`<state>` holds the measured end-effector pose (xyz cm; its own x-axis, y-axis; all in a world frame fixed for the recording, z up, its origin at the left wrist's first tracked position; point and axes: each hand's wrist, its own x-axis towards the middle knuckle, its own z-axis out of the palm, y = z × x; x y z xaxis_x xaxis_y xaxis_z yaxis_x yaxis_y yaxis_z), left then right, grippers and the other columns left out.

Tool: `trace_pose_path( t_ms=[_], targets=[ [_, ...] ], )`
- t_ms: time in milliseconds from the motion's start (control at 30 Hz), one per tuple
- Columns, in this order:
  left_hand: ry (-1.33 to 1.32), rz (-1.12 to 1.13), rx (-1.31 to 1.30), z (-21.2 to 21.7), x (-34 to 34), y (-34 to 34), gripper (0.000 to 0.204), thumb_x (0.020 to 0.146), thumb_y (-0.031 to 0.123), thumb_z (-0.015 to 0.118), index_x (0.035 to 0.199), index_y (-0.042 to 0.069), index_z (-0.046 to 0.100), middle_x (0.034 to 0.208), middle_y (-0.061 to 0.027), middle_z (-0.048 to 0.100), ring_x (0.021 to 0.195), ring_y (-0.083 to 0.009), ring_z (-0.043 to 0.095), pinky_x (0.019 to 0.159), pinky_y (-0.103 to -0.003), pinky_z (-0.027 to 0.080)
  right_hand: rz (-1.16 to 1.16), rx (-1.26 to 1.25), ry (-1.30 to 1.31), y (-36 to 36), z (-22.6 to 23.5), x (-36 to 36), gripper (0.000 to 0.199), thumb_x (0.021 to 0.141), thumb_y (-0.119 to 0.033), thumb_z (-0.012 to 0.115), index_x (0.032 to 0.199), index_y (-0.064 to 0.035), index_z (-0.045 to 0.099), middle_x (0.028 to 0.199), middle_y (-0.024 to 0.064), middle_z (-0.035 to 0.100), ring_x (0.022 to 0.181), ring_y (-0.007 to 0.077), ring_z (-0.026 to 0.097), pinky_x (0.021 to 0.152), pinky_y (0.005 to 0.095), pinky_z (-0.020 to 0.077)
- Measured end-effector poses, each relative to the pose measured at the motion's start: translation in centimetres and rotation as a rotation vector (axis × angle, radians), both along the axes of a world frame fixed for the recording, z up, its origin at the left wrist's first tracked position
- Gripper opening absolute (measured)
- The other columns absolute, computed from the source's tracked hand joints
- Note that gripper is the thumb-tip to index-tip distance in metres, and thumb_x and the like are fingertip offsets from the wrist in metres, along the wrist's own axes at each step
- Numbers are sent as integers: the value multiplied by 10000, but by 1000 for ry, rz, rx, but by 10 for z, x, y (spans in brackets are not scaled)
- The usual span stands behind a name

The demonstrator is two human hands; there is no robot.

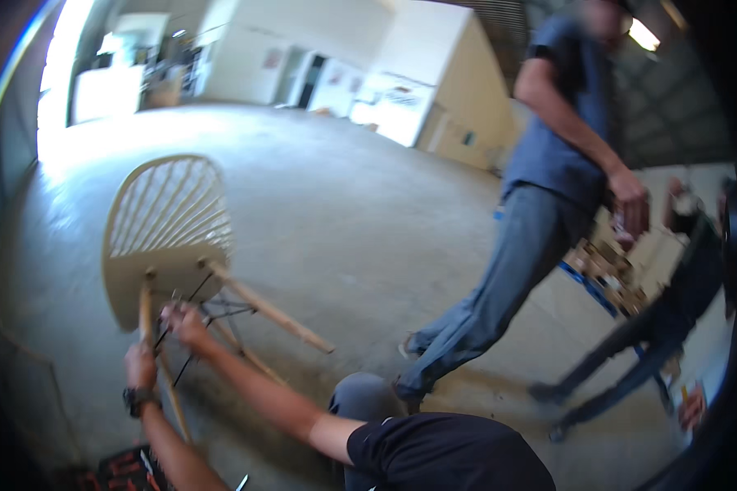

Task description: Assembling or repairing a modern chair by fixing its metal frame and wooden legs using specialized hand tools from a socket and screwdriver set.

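Here's the chair (124, 286), tipped over on the floor (344, 221); your left hand (142, 365) grips its leg (146, 309), your right hand (186, 324) sits at its black braces (200, 289), hold unclear. Slacken that left grip and it could twist.

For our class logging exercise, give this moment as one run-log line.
left hand: holding chair leg | right hand: by black rods, grip unclear | chair: tipped, legs toward person

Head fisheye looks down and forward over both forearms (262, 397); spindle-back chair (165, 268) near, white wall (336, 33) far.
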<state>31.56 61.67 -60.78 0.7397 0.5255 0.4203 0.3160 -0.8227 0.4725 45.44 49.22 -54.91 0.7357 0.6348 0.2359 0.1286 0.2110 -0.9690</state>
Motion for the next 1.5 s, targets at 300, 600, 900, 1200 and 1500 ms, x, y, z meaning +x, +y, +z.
trace_pose_path(
  t_ms=[300,600,900,1200,1500],
  targets=[
    [66,-90,85,41,17,-22,425,1022,344,431,979,-21,645,840,-240,658,747,-414,657,622,-525,510,-126,1,-255,-14,-59,-53,317,1004,-301,536,981,-2,637,882,104,660,855,195,608,793,369,484],
    [293,40,-19,72,-9,-39,420,970,374,511,1067,-17,633,902,-254,687,863,-444,670,739,-530,538,55,-13,-36,-22,-37,-81,310,1047,-276,433,1005,-34,620,833,38,596,754,166,584,702,320,487],
    [241,294,-281,118,2,-69,554,1023,466,377,941,-34,600,934,-323,656,953,-514,611,838,-565,470,218,215,569,-9,-36,-75,276,1008,-318,505,825,-117,553,660,-78,433,530,40,386,483,228,347],
    [219,280,-351,123,-2,-67,561,1022,478,385,915,-33,590,918,-320,652,934,-513,606,817,-561,465,302,192,868,-32,-20,-79,286,997,-318,541,809,-105,569,621,-57,440,495,70,385,459,241,322],
    [107,58,-483,104,0,-61,476,864,423,654,866,-52,688,766,-254,675,729,-386,689,636,-481,508,-704,-580,-594,-96,36,75,307,892,-196,540,976,68,671,751,227,668,633,306,654,569,432,511]
  ],
)
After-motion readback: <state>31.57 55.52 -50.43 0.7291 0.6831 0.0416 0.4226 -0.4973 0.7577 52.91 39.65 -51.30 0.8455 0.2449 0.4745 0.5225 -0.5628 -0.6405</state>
